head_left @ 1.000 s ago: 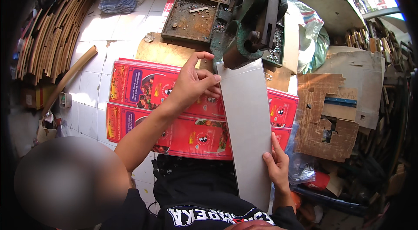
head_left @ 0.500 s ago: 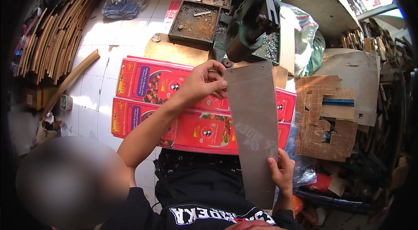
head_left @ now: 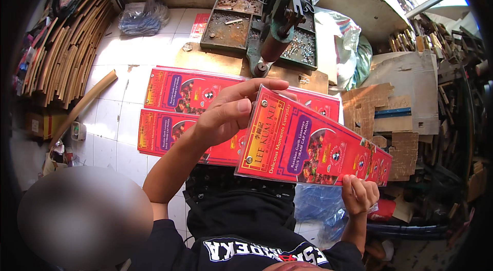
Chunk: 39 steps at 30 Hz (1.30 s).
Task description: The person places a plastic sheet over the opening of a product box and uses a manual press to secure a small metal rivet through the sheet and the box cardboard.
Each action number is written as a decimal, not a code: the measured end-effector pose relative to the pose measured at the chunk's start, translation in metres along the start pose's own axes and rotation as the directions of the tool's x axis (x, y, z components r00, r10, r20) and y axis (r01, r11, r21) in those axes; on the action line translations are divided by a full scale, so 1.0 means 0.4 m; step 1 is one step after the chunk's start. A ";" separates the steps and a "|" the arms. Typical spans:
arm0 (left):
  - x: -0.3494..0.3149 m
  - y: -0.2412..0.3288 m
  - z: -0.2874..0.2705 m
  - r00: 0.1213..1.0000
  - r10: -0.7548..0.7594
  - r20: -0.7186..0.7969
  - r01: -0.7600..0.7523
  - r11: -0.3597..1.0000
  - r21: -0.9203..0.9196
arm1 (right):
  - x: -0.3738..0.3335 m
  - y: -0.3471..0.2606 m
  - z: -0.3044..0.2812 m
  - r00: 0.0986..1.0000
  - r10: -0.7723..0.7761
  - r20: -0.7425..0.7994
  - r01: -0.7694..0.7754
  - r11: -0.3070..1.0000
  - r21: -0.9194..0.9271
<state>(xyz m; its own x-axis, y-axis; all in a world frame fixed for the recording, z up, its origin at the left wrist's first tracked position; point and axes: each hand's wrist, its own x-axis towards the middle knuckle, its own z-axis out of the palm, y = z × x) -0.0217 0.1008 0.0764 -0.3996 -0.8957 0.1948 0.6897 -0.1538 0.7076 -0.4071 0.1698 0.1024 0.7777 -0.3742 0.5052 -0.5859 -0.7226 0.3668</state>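
Note:
A long red printed sign panel (head_left: 308, 148) with a glossy clear surface is held up at a slant, printed face visible. Two metal eyelets sit at the corners of its left end. My right hand (head_left: 359, 194) grips the lower edge toward the right end, thumb in front. My left hand (head_left: 226, 109) is at the upper left end, fingers stretched out and thumb apart; its fingertips pass partly behind the panel's corner. Below lie two stacks of similar red panels, a far stack (head_left: 174, 91) and a near stack (head_left: 159, 132), side by side.
Beyond the stacks stands a dark green hand press (head_left: 277, 40), with a compartment tray (head_left: 226, 35) of small metal parts around it. Torn cardboard (head_left: 362, 109) and clear plastic sheets (head_left: 318, 204) lie at the right. Wooden strips (head_left: 72, 40) are stacked at the far left.
The panel has turned from its plain grey back to its red printed face and swung from upright to slanting rightward. My left hand has loosened from its top corner.

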 end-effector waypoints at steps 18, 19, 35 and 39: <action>-0.044 0.046 0.056 0.994 0.103 0.035 -0.109 0.951 0.290 | -0.027 -0.026 0.024 0.984 -0.059 -0.170 0.040 0.993 -0.115; -0.043 0.045 0.055 0.994 0.105 0.032 -0.110 0.946 0.306 | -0.027 -0.027 0.022 0.984 -0.058 -0.170 0.038 0.992 -0.120; -0.009 0.051 0.056 0.997 0.071 0.030 -0.076 0.960 0.270 | -0.019 -0.043 0.034 0.987 -0.006 -0.160 -0.008 0.996 -0.086; -0.005 0.050 0.047 0.996 0.090 0.020 -0.092 0.954 0.286 | -0.008 -0.046 0.039 0.987 0.011 -0.158 -0.021 0.998 -0.061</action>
<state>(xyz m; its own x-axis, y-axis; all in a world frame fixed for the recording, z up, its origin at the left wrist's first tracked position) -0.0187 0.1075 0.1029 -0.3480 -0.8972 0.2718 0.5220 0.0554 0.8511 -0.3952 0.1752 0.0820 0.7255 -0.2860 0.6260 -0.6150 -0.6777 0.4030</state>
